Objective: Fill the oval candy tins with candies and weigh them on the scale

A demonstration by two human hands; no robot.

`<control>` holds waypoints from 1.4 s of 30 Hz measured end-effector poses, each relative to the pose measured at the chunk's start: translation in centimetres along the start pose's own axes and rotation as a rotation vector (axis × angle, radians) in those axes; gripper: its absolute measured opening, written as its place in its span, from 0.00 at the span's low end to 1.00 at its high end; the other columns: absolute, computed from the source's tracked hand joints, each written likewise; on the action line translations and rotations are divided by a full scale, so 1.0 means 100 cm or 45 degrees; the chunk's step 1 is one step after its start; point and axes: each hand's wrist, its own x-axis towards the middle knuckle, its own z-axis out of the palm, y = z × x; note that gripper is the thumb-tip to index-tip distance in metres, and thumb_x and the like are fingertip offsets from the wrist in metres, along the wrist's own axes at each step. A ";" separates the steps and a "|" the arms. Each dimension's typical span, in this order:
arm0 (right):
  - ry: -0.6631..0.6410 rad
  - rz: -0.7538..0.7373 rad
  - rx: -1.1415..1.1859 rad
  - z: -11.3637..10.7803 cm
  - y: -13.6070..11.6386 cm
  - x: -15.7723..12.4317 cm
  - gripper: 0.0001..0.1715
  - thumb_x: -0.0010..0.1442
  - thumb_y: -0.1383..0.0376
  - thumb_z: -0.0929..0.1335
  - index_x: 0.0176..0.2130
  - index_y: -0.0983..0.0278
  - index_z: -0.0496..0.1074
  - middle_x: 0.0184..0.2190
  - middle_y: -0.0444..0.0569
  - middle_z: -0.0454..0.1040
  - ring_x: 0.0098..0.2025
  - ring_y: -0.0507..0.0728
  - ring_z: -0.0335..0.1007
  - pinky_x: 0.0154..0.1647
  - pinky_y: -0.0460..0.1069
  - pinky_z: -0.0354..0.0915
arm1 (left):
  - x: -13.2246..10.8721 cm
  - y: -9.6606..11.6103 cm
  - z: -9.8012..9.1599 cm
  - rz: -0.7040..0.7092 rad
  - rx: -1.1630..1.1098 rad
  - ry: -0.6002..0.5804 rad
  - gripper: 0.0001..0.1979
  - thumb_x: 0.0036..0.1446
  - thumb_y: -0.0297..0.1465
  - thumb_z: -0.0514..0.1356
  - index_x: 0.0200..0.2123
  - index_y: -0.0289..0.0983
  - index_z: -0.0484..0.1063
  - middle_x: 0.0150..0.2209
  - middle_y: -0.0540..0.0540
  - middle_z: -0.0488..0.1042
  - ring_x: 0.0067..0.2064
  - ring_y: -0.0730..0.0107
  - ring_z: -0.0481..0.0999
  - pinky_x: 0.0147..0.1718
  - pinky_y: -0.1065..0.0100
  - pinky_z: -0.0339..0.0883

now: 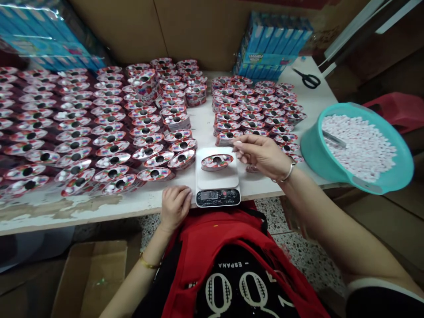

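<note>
A small oval tub [217, 162] with red-and-white printing and a round dark opening sits on a white digital scale [217, 197], whose display is lit. Just right of that tub, my right hand [258, 154] is closed in a pinch, with what looks like a small white candy [237, 143] at the fingertips. My left hand [175, 205] rests on the table's front edge, left of the scale, its fingers curled in and no object visible in them. Rows of similar oval tubs [111, 149] stand left of the scale, several with white pieces on top.
At the right, a turquoise basin [313, 143] holds many white pieces and a metal tool [334, 139]. More tubs [228, 135] stand behind the scale. Black scissors [308, 79] lie at the back right. Blue box stacks [273, 44] stand along the cardboard backing.
</note>
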 end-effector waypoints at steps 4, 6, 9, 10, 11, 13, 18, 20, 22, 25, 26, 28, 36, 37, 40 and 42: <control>0.021 0.186 0.150 -0.014 0.007 -0.012 0.11 0.50 0.64 0.73 0.36 0.65 0.74 0.31 0.47 0.73 0.26 0.46 0.63 0.22 0.43 0.58 | 0.000 0.000 0.000 -0.012 0.014 -0.010 0.07 0.59 0.29 0.58 0.41 0.39 0.72 0.38 0.45 0.76 0.40 0.65 0.72 0.41 0.62 0.60; 0.034 0.172 0.064 -0.015 0.010 -0.017 0.12 0.51 0.63 0.73 0.37 0.65 0.74 0.30 0.46 0.72 0.24 0.46 0.61 0.21 0.43 0.56 | 0.001 0.000 0.000 -0.016 0.023 -0.023 0.07 0.59 0.29 0.57 0.41 0.39 0.72 0.38 0.44 0.76 0.40 0.65 0.72 0.41 0.62 0.61; 0.065 0.073 -0.117 -0.011 0.011 -0.019 0.13 0.55 0.59 0.71 0.38 0.65 0.74 0.28 0.44 0.71 0.23 0.46 0.60 0.21 0.44 0.55 | 0.001 0.000 -0.001 -0.007 0.040 -0.039 0.07 0.59 0.29 0.57 0.41 0.39 0.72 0.38 0.44 0.76 0.40 0.64 0.72 0.40 0.61 0.61; 0.064 0.030 -0.194 -0.009 0.010 -0.018 0.13 0.56 0.58 0.69 0.37 0.64 0.73 0.27 0.44 0.71 0.22 0.46 0.60 0.21 0.44 0.55 | 0.001 -0.001 -0.001 -0.006 0.046 -0.042 0.07 0.59 0.29 0.57 0.41 0.39 0.72 0.38 0.44 0.76 0.40 0.64 0.72 0.40 0.61 0.61; 0.055 -0.024 -0.293 -0.006 0.010 -0.016 0.12 0.57 0.58 0.68 0.36 0.64 0.73 0.26 0.43 0.71 0.22 0.47 0.59 0.22 0.45 0.56 | 0.001 -0.001 -0.001 -0.008 0.050 -0.044 0.07 0.59 0.29 0.57 0.41 0.39 0.72 0.38 0.44 0.76 0.40 0.64 0.72 0.40 0.61 0.61; 0.030 -0.155 -0.574 -0.001 0.008 -0.010 0.10 0.59 0.60 0.67 0.33 0.64 0.74 0.24 0.44 0.71 0.24 0.49 0.62 0.26 0.46 0.59 | 0.001 -0.002 -0.001 -0.016 0.058 -0.045 0.07 0.59 0.29 0.57 0.41 0.39 0.72 0.38 0.44 0.76 0.40 0.64 0.72 0.40 0.61 0.61; -0.009 -0.297 -1.238 0.016 0.003 0.002 0.11 0.60 0.69 0.66 0.28 0.65 0.75 0.26 0.48 0.75 0.30 0.53 0.68 0.34 0.48 0.60 | 0.001 -0.001 0.000 -0.006 0.083 -0.030 0.06 0.59 0.29 0.58 0.40 0.39 0.72 0.38 0.45 0.76 0.39 0.65 0.71 0.39 0.62 0.60; -0.057 -0.294 -1.307 0.024 0.001 0.004 0.12 0.61 0.70 0.65 0.28 0.65 0.75 0.27 0.50 0.76 0.31 0.53 0.69 0.35 0.48 0.60 | 0.001 -0.001 0.000 0.005 0.096 -0.024 0.06 0.59 0.28 0.58 0.40 0.38 0.72 0.38 0.45 0.76 0.39 0.65 0.71 0.39 0.62 0.60; -0.110 -0.290 -1.310 0.032 -0.001 0.005 0.11 0.61 0.70 0.65 0.29 0.66 0.76 0.29 0.50 0.77 0.32 0.53 0.70 0.35 0.48 0.60 | 0.002 0.000 0.000 0.015 0.110 -0.022 0.07 0.59 0.28 0.58 0.41 0.38 0.71 0.38 0.45 0.76 0.39 0.65 0.71 0.39 0.62 0.60; -0.109 -0.320 -1.285 0.040 -0.004 0.009 0.08 0.61 0.70 0.67 0.32 0.66 0.76 0.31 0.50 0.77 0.34 0.54 0.70 0.38 0.48 0.60 | 0.002 0.000 0.000 0.017 0.125 -0.018 0.06 0.59 0.28 0.58 0.40 0.38 0.72 0.38 0.45 0.76 0.39 0.65 0.70 0.39 0.63 0.59; -0.102 -0.337 -1.286 0.042 -0.004 0.010 0.07 0.60 0.70 0.67 0.32 0.66 0.76 0.31 0.50 0.77 0.35 0.54 0.70 0.38 0.48 0.60 | 0.002 0.000 0.000 0.018 0.127 -0.015 0.06 0.59 0.28 0.58 0.40 0.38 0.72 0.37 0.45 0.76 0.39 0.65 0.70 0.39 0.63 0.59; -0.105 -0.364 -1.309 0.044 -0.005 0.013 0.05 0.59 0.71 0.68 0.31 0.66 0.75 0.30 0.49 0.75 0.36 0.54 0.68 0.39 0.48 0.60 | 0.001 0.000 0.001 0.020 0.131 -0.014 0.06 0.58 0.28 0.58 0.40 0.38 0.72 0.38 0.45 0.76 0.39 0.65 0.71 0.39 0.63 0.59; -0.149 -0.386 -1.359 0.049 -0.003 0.018 0.03 0.57 0.71 0.69 0.35 0.67 0.74 0.31 0.49 0.71 0.35 0.54 0.65 0.38 0.48 0.59 | 0.000 0.001 0.002 -0.012 0.143 -0.011 0.07 0.59 0.30 0.58 0.41 0.39 0.72 0.38 0.45 0.76 0.39 0.65 0.71 0.38 0.63 0.60; -0.145 -0.398 -1.328 0.050 -0.003 0.018 0.03 0.57 0.71 0.69 0.35 0.66 0.74 0.30 0.49 0.70 0.35 0.54 0.65 0.39 0.48 0.60 | 0.000 0.001 0.002 -0.014 0.142 -0.015 0.07 0.59 0.30 0.58 0.41 0.39 0.72 0.37 0.45 0.76 0.38 0.65 0.71 0.38 0.63 0.60; -0.094 -0.392 -1.109 0.047 -0.001 0.018 0.04 0.57 0.70 0.69 0.36 0.66 0.73 0.28 0.46 0.70 0.32 0.52 0.64 0.36 0.48 0.60 | 0.000 0.001 0.002 -0.015 0.156 -0.020 0.07 0.59 0.30 0.58 0.41 0.39 0.72 0.37 0.45 0.76 0.38 0.64 0.70 0.38 0.63 0.59; -0.049 -0.331 -0.818 0.041 -0.001 0.018 0.04 0.57 0.68 0.69 0.37 0.65 0.73 0.27 0.44 0.70 0.28 0.50 0.62 0.31 0.47 0.60 | 0.000 0.001 0.002 -0.011 0.170 -0.016 0.07 0.59 0.30 0.58 0.41 0.39 0.72 0.37 0.45 0.76 0.38 0.64 0.70 0.38 0.63 0.59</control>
